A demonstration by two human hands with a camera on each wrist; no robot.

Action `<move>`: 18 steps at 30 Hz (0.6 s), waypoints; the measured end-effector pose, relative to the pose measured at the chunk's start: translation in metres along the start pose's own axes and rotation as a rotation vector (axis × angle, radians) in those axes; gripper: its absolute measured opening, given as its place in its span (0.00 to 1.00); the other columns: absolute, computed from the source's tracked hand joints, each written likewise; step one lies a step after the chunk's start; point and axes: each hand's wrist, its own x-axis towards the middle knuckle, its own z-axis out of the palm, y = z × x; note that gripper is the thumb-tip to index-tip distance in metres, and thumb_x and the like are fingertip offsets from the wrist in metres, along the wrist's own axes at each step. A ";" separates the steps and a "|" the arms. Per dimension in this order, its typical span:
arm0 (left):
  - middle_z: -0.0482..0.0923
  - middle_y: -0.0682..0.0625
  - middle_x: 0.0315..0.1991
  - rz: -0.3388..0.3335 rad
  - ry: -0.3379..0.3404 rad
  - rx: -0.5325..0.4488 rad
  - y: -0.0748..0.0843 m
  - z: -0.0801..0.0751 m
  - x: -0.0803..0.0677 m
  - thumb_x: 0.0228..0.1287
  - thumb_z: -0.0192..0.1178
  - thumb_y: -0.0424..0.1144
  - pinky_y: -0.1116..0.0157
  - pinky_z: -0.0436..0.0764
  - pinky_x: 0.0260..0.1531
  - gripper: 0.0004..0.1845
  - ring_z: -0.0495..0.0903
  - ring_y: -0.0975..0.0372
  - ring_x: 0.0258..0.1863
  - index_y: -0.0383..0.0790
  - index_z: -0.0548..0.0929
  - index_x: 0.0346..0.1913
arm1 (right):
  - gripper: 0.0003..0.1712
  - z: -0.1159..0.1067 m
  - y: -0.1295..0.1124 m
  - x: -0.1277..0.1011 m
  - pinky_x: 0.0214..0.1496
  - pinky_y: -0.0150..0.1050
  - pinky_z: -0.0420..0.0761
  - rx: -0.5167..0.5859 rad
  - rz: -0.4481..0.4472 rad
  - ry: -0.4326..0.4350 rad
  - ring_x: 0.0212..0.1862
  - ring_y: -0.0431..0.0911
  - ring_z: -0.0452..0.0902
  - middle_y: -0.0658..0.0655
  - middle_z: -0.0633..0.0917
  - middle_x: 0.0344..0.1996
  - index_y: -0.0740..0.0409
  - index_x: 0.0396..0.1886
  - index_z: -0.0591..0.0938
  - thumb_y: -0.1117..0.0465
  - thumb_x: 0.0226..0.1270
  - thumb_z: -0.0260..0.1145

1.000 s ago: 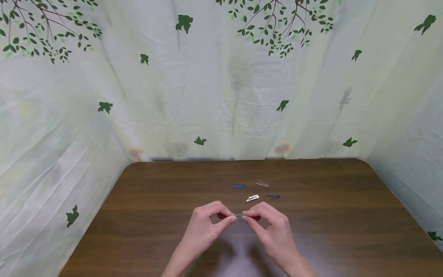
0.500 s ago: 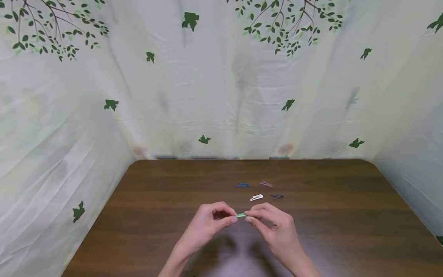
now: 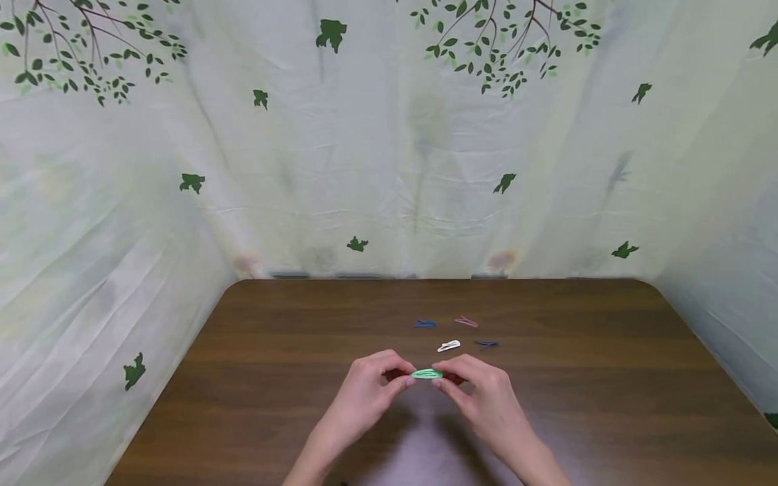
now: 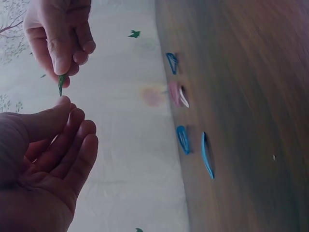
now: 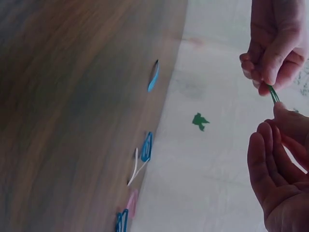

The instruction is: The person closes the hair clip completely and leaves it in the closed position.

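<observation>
Between my two hands, above the table, is a green snap hair clip (image 3: 427, 373), its flat face showing in the head view. My left hand (image 3: 371, 391) pinches one end with thumb and forefinger. The other end is pinched by my right hand (image 3: 480, 391). From the left wrist the clip (image 4: 61, 84) appears edge-on, partly covered by fingertips. Beyond the hands lie a blue clip (image 3: 425, 324), a pink clip (image 3: 467, 322), a white clip (image 3: 448, 346) and a dark blue clip (image 3: 486, 345).
A light blue clip (image 4: 207, 155) shows on the table in both wrist views; in the head view it is hidden. The brown wooden table (image 3: 273, 351) ends at a pale curtain (image 3: 389, 169) printed with leaves and birds.
The green clip has turned from edge-on to face-up between the fingers, so more of it shows. Both hands stay nearly in place and keep pinching it. The head view has shifted slightly.
</observation>
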 end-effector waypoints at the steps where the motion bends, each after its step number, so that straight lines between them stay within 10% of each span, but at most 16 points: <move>1: 0.81 0.62 0.31 0.006 -0.002 0.008 -0.001 0.000 0.001 0.56 0.71 0.30 0.69 0.78 0.30 0.06 0.76 0.69 0.29 0.44 0.87 0.34 | 0.16 0.001 0.002 0.001 0.36 0.29 0.79 -0.001 -0.005 -0.002 0.33 0.33 0.78 0.39 0.83 0.33 0.49 0.38 0.87 0.69 0.51 0.77; 18: 0.77 0.61 0.29 -0.024 -0.217 0.125 -0.031 0.004 0.034 0.58 0.70 0.31 0.70 0.78 0.32 0.05 0.76 0.69 0.30 0.43 0.84 0.33 | 0.12 0.006 0.036 0.013 0.32 0.30 0.80 0.012 0.064 -0.116 0.30 0.33 0.78 0.44 0.84 0.32 0.56 0.35 0.86 0.70 0.52 0.77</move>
